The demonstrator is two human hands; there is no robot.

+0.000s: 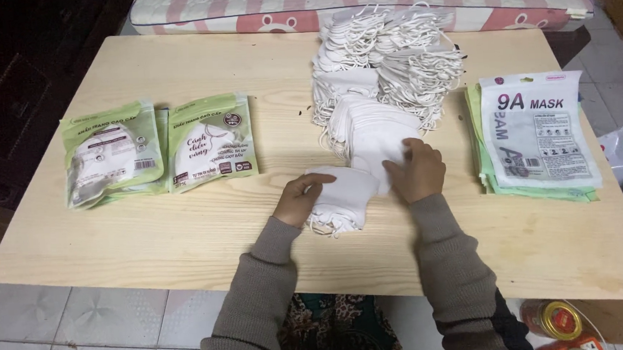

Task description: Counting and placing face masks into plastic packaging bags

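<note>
A small stack of folded white face masks [342, 198] lies near the front middle of the wooden table [185, 226]. My left hand [300, 199] grips this stack at its left side. My right hand [418, 168] rests on the near end of a fanned row of white masks [370, 132], fingers pinching the top ones. Behind that row sits a big heap of white masks with ear loops [391, 55].
Two filled green-and-white mask packets [112, 152] [210, 141] lie at the left. A pile of flat empty pouches [536, 136] sits at the right. A pink striped mattress [359, 3] borders the table's far edge. A red tin [557, 318] stands on the floor.
</note>
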